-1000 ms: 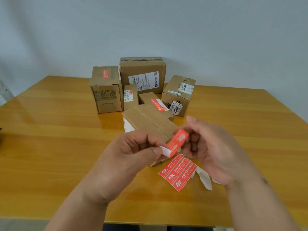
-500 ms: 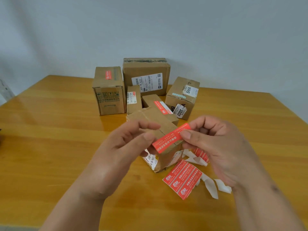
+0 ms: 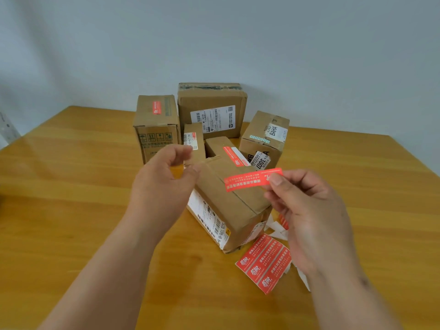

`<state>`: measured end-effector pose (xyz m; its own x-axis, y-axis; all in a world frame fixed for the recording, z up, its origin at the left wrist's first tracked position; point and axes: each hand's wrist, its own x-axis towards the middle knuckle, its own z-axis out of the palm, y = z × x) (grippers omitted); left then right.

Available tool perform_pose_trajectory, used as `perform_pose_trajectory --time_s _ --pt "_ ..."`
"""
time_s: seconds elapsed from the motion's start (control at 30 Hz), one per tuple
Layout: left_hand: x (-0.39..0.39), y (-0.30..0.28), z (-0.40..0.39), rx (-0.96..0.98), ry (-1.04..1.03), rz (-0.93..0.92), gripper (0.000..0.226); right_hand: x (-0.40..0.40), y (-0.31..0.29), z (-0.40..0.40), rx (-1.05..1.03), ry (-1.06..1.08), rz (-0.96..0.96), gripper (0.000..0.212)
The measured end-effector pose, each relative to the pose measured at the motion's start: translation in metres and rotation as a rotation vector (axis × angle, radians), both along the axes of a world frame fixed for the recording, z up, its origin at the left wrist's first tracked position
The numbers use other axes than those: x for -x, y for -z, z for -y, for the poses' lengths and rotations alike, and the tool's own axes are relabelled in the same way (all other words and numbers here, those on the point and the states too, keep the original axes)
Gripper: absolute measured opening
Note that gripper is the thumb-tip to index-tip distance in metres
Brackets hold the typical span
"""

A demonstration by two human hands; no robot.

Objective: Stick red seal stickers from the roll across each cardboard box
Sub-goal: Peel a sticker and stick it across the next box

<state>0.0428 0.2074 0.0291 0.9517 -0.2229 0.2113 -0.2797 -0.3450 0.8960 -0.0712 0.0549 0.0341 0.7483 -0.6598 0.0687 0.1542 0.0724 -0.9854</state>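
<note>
My right hand (image 3: 307, 210) pinches one end of a peeled red seal sticker (image 3: 252, 179), held flat in the air above the nearest cardboard box (image 3: 228, 206). That box lies tilted on the wooden table with a white shipping label on its left side. My left hand (image 3: 164, 184) hovers at the box's left, fingers loosely curled, holding nothing. A strip of several red stickers (image 3: 265, 263) lies on the table in front of the box, by my right wrist.
Several more cardboard boxes stand behind: a tall one with a red sticker on top (image 3: 156, 125), a large one (image 3: 212, 108), a slim one (image 3: 194, 141), a low one with a red sticker (image 3: 226, 148), and a "BAHA" box (image 3: 264, 136). White backing scraps (image 3: 276, 228) lie right of the near box.
My left hand has let go of the sticker and moved left. My right hand alone now holds it, shifted right and levelled above the near box.
</note>
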Motion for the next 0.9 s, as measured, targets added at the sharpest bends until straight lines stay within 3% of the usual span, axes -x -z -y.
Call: perform_pose_trajectory --time_s 0.13,0.53,0.67,0.83,0.9 --pt "-0.005 0.010 0.005 -0.108 0.124 -0.131 0.034 0.001 0.010 -0.012 0.008 0.027 -0.063 0.011" --pt "0.026 0.009 -0.027 -0.481 -0.001 0.037 0.044 -0.009 0.004 -0.010 -0.107 0.030 -0.022 0.008" --pt "0.035 0.002 -0.024 -0.236 0.008 0.127 0.028 -0.004 0.007 -0.018 0.077 0.057 -0.045 0.010" --pt "0.037 -0.007 -0.015 -0.063 0.151 -0.047 0.010 0.001 0.005 -0.025 0.084 0.003 0.015 0.009" --pt "0.037 -0.007 -0.013 0.043 0.214 -0.096 0.013 0.001 0.005 -0.025 0.091 -0.008 -0.008 0.008"
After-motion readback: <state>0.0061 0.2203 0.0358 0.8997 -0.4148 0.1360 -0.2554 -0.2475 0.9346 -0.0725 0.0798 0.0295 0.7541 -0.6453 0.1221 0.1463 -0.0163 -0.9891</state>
